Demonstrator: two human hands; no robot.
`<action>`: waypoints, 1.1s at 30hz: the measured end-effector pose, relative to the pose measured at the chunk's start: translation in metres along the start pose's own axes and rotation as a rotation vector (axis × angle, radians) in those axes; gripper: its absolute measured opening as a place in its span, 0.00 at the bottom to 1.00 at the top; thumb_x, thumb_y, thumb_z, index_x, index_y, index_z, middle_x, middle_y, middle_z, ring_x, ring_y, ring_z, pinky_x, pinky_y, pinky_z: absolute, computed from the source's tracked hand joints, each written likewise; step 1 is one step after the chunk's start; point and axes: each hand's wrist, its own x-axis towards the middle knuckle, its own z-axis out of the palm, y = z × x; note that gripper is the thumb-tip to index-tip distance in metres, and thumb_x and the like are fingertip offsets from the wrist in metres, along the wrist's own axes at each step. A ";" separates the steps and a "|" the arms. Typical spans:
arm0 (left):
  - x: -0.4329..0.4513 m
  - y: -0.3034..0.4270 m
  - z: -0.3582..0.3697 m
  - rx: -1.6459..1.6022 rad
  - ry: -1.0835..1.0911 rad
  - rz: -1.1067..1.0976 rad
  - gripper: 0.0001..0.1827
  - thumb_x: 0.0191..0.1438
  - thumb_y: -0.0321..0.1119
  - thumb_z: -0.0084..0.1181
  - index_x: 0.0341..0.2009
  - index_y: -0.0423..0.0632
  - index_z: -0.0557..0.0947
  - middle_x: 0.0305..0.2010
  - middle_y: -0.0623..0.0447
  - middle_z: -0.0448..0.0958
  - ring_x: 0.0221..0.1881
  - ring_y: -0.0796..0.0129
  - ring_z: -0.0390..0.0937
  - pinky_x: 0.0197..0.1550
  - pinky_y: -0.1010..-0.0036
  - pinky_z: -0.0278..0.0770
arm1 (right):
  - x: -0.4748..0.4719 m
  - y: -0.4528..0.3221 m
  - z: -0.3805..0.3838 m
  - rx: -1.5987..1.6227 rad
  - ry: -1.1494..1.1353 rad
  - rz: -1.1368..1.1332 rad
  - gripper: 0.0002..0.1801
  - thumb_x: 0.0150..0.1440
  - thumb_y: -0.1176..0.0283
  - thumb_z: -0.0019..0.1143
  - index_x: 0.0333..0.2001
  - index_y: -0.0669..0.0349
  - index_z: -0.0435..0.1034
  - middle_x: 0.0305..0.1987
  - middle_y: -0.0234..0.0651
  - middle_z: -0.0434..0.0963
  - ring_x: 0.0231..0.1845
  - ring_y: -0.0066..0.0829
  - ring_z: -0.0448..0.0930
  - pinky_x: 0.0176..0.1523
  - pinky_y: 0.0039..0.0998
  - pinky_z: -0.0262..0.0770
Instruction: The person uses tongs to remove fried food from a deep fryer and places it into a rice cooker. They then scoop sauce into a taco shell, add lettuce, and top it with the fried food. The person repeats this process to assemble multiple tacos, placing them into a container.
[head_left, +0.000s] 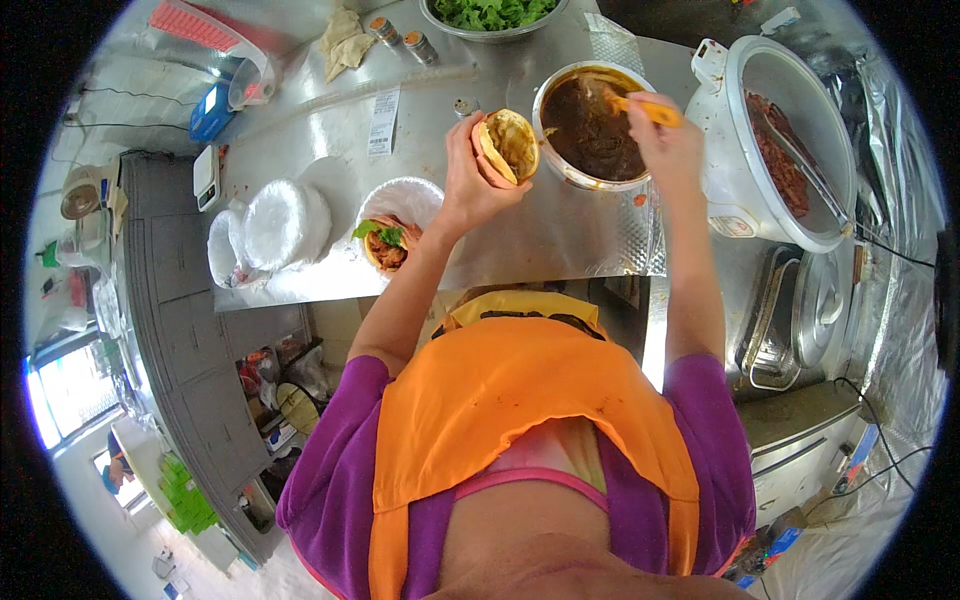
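My left hand (474, 171) holds up a paper-wrapped flatbread pocket (513, 145), its mouth spread and a brownish smear inside. My right hand (664, 135) grips the orange handle of a utensil (651, 111) over a white tub of dark brown sauce (592, 127); the tool's working end is down at the sauce. Below my left wrist stands a plastic-lined round container (409, 196). In it rests a filled wrap (386, 244) with meat and green lettuce showing, partly covered by my forearm.
On the right, a large white cooker (716, 150) contains chopped meat (776, 150) and metal tongs (806, 169). A bowl of lettuce (495, 13) stands at the back, near spice shakers (420, 46) and a cloth (343, 41). A printed slip (383, 121), plastic-covered containers (283, 223) and a small scale (206, 178) lie left.
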 end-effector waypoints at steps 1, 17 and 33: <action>-0.002 -0.003 -0.001 -0.024 0.009 -0.024 0.58 0.29 0.35 0.79 0.63 0.41 0.57 0.59 0.42 0.60 0.61 0.51 0.61 0.64 0.62 0.62 | -0.005 -0.021 -0.007 0.134 0.013 0.109 0.10 0.61 0.68 0.57 0.41 0.63 0.77 0.30 0.33 0.81 0.28 0.22 0.80 0.34 0.21 0.76; 0.003 -0.002 0.009 -0.237 0.013 0.013 0.59 0.30 0.33 0.78 0.65 0.43 0.54 0.59 0.44 0.59 0.60 0.55 0.63 0.63 0.64 0.65 | -0.065 -0.090 0.015 0.314 -0.170 -0.083 0.09 0.54 0.79 0.63 0.40 0.62 0.76 0.36 0.39 0.82 0.35 0.26 0.83 0.39 0.24 0.77; -0.001 0.016 -0.030 -1.029 0.032 -0.462 0.47 0.41 0.29 0.70 0.64 0.47 0.57 0.55 0.50 0.70 0.54 0.65 0.72 0.55 0.68 0.74 | 0.047 0.056 -0.261 -1.355 -0.053 0.209 0.35 0.63 0.50 0.47 0.64 0.66 0.59 0.62 0.52 0.69 0.64 0.49 0.69 0.62 0.43 0.67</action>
